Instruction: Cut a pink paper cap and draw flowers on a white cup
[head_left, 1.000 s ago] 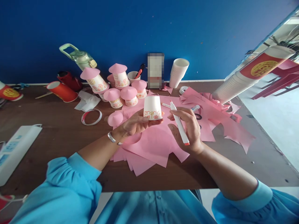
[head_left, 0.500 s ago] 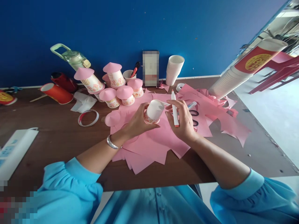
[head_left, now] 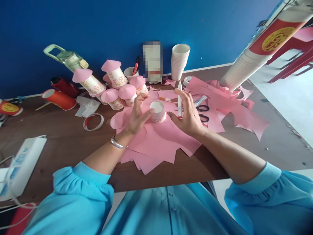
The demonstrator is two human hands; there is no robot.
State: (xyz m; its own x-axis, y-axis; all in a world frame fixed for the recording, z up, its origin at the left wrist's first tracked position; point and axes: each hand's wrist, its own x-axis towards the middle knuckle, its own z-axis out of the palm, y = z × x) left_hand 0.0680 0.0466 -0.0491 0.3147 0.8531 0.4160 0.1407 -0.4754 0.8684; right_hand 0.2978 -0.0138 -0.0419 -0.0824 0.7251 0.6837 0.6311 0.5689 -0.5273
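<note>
A white paper cup with a drawn orange-red pattern round its rim stands upside down on the pink paper sheets. Just left of it is my left hand, fingers apart and holding nothing; the thumb tip overlaps the cup's edge, and I cannot tell whether it touches. To the cup's right, my right hand keeps a white marker with a red end upright between its fingers. Behind my right hand lie scissors with black handles and a clear pen. An orange-and-white marker lies behind the cup.
Several cups with pink cone roofs stand at the back left. Stacked white cups are by the blue wall, beside a phone. A tape roll, red cup, green bottle and power strip are leftward.
The cup has gone from my left hand's hold to standing on the paper, and that hand has opened and moved slightly left. My right hand still holds the marker.
</note>
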